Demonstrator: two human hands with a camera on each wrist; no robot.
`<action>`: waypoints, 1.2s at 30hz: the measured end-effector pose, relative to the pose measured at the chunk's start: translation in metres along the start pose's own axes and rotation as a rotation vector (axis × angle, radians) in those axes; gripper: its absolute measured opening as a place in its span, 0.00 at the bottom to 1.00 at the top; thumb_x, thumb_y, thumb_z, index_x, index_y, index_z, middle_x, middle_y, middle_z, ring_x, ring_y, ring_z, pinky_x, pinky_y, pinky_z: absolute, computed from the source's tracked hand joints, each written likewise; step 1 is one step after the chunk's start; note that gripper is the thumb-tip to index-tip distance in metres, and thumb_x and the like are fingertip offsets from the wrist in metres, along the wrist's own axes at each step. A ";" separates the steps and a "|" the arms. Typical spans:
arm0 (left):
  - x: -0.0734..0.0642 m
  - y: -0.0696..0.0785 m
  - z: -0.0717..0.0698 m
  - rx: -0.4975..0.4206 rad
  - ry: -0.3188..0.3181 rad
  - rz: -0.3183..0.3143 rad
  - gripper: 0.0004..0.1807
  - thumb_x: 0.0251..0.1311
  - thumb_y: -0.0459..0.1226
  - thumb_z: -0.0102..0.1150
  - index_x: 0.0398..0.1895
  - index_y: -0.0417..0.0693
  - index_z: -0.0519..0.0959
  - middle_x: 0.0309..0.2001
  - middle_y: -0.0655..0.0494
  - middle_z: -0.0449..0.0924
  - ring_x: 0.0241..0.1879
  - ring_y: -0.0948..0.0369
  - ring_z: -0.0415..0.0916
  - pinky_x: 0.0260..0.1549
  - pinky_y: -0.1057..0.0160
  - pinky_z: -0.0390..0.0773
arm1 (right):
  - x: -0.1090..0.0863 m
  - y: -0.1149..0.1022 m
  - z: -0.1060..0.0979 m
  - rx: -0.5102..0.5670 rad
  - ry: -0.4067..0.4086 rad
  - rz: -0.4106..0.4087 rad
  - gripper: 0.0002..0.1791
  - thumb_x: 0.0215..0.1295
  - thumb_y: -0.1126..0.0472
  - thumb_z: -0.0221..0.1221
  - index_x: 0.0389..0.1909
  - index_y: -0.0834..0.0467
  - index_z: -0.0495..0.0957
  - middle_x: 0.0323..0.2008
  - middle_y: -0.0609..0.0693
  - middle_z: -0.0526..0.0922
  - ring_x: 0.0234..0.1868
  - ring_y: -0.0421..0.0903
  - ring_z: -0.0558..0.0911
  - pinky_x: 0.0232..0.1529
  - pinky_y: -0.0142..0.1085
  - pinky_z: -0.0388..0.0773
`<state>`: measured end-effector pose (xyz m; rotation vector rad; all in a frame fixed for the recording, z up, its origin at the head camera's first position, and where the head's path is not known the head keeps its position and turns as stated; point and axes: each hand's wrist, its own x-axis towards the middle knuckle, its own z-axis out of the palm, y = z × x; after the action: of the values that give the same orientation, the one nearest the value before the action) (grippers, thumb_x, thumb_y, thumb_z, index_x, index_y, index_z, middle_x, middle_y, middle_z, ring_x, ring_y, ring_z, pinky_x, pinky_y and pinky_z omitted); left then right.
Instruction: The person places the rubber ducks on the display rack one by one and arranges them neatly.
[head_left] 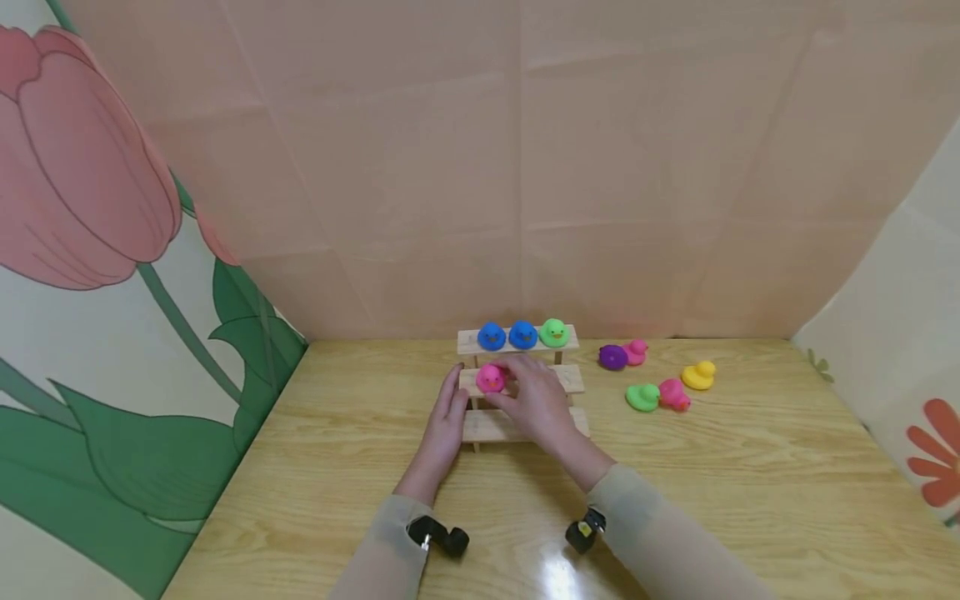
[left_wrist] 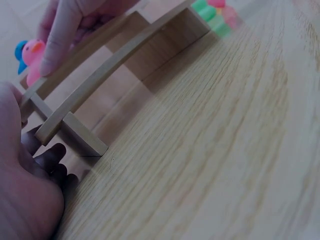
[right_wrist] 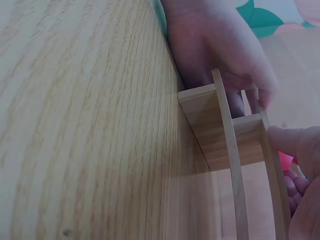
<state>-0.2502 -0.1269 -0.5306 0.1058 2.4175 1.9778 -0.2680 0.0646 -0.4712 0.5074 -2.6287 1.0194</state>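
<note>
A three-step wooden display stand (head_left: 495,427) is on the table, with a pink rubber duck (head_left: 491,378) at the left part of its middle step. My right hand (head_left: 542,402) pinches this duck from the right, thumb in front and fingers behind. At the stand's left end, my left hand (head_left: 446,421) holds the side, its fingers bent around the wood in the left wrist view. Two blue ducks (head_left: 522,335) and a green duck (head_left: 554,333) sit in a row on the top step. In the right wrist view the pink duck (right_wrist: 285,161) is mostly hidden by my right hand.
Right of the stand lie a purple duck (head_left: 612,357) and a pink duck (head_left: 636,352) together. Nearer are a green duck (head_left: 642,397), another pink duck (head_left: 674,395) and a yellow duck (head_left: 699,375). A plain backdrop (head_left: 420,250) rises behind the wooden table (head_left: 330,433).
</note>
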 end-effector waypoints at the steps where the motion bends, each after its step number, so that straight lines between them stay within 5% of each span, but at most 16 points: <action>1: 0.000 0.000 0.000 -0.004 -0.002 0.002 0.31 0.88 0.61 0.38 0.88 0.84 0.53 0.90 0.60 0.48 0.88 0.49 0.45 0.83 0.33 0.48 | 0.000 0.000 -0.001 0.003 -0.001 -0.003 0.28 0.65 0.53 0.81 0.64 0.52 0.85 0.61 0.51 0.87 0.63 0.54 0.83 0.69 0.58 0.75; 13: 0.000 -0.002 -0.002 0.008 0.008 0.031 0.33 0.88 0.61 0.38 0.90 0.77 0.53 0.89 0.54 0.51 0.87 0.46 0.46 0.83 0.34 0.49 | -0.010 0.005 -0.019 0.133 -0.052 0.000 0.31 0.66 0.60 0.80 0.69 0.54 0.82 0.62 0.54 0.85 0.63 0.55 0.84 0.66 0.55 0.83; 25: 0.000 0.001 0.001 0.001 0.016 0.025 0.33 0.88 0.59 0.39 0.91 0.74 0.53 0.89 0.54 0.51 0.87 0.47 0.46 0.84 0.38 0.48 | -0.029 0.015 -0.056 0.072 0.010 -0.050 0.29 0.66 0.60 0.80 0.66 0.56 0.84 0.57 0.55 0.87 0.56 0.54 0.85 0.57 0.54 0.86; 36: 0.001 0.000 0.001 0.011 0.026 0.012 0.33 0.88 0.60 0.39 0.90 0.76 0.53 0.89 0.54 0.52 0.87 0.47 0.47 0.84 0.39 0.49 | -0.044 0.051 -0.102 0.023 0.091 -0.081 0.29 0.65 0.64 0.80 0.65 0.61 0.83 0.56 0.58 0.87 0.54 0.57 0.85 0.54 0.59 0.86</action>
<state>-0.2513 -0.1255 -0.5310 0.0956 2.4492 1.9840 -0.2365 0.1795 -0.4455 0.5543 -2.4983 1.0245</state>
